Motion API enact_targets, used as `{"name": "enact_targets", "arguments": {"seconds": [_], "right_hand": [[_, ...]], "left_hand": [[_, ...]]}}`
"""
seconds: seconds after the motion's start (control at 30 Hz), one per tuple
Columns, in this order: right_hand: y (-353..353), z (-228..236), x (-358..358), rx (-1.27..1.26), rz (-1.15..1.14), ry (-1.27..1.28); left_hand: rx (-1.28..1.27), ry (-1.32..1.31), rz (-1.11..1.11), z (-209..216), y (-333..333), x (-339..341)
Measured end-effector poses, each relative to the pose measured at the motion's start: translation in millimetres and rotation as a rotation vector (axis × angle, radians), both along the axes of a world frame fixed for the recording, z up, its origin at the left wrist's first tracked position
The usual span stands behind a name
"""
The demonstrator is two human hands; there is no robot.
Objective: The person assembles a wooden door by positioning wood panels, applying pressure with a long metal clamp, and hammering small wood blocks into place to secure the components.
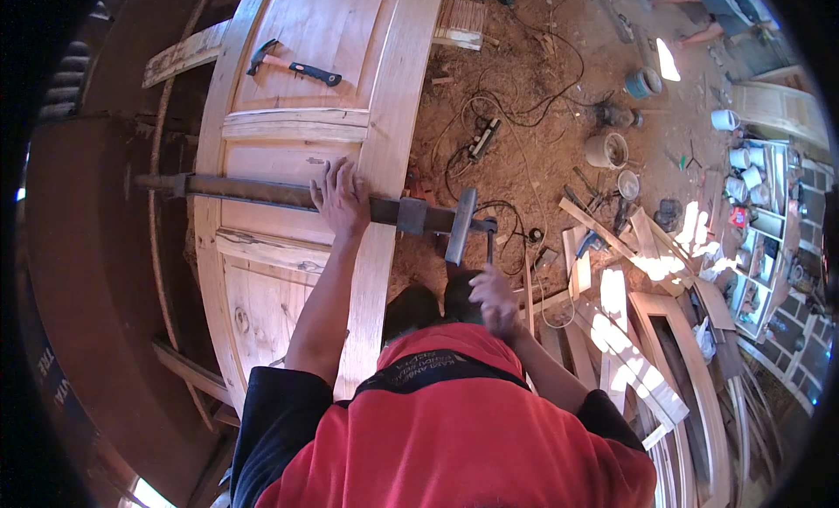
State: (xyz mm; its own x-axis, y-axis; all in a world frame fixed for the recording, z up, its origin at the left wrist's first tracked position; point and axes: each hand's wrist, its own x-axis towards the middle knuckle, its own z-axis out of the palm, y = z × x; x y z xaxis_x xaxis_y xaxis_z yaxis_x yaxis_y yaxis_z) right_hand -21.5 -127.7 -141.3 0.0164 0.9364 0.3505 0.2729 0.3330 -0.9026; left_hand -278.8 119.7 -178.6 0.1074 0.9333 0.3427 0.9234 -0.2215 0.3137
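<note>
A long metal bar clamp (262, 191) lies across a pale wooden panel door (380, 141). My left hand (343, 200) rests on the clamp's bar with its fingers spread. Beyond the door's right edge is the clamp's sliding head (412, 216), with a wide metal end piece (461, 226) to its right. From the screw end a thin turning handle (490, 246) points toward me. Slightly blurred, my right hand (495, 303) is closed at the near end of that handle. A claw hammer (301, 69) with a black and orange handle lies on the door's far panel.
Cables and a power strip (483, 141) lie on the sawdust-covered ground at right. Several buckets, one pale (606, 149), stand farther off. Wooden boards and frames (690, 368) are piled to my right. Wooden supports (185, 53) stick out left of the door. Another person (725, 10) is at far right.
</note>
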Motion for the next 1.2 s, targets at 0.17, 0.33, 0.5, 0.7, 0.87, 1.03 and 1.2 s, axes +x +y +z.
{"name": "enact_targets", "arguments": {"seconds": [0.17,0.33,0.5,0.7,0.87,1.03,1.2], "right_hand": [[-38.2,-121.9,21.4,-0.241,0.430,-0.804],[11.5,-99.2,-22.0,-1.375,-0.110,0.812],[32.3,-194.0,32.2,-1.333,-0.257,1.543],[151.2,-129.3,65.3,-0.998,-0.422,1.049],[84.4,-33.3,57.5,-0.379,-0.062,0.007],[-2.5,-36.5,53.8,-0.103,0.432,-0.688],[-5.6,-96.0,69.1,-0.823,0.288,-0.663]], "left_hand": [[-0.099,-0.651,-0.310,1.5,-81.8,23.7],[-0.806,-1.262,0.220,-32.2,-189.9,37.8],[-1.123,-1.962,0.784,-59.3,-150.2,59.0],[-0.934,-2.080,0.846,-59.4,-139.4,73.1],[-0.903,-2.109,0.880,-72.4,-149.2,73.2],[-0.838,-2.148,1.027,-90.1,-190.3,60.1],[-1.208,-1.734,0.816,-28.6,-231.5,28.4]]}}
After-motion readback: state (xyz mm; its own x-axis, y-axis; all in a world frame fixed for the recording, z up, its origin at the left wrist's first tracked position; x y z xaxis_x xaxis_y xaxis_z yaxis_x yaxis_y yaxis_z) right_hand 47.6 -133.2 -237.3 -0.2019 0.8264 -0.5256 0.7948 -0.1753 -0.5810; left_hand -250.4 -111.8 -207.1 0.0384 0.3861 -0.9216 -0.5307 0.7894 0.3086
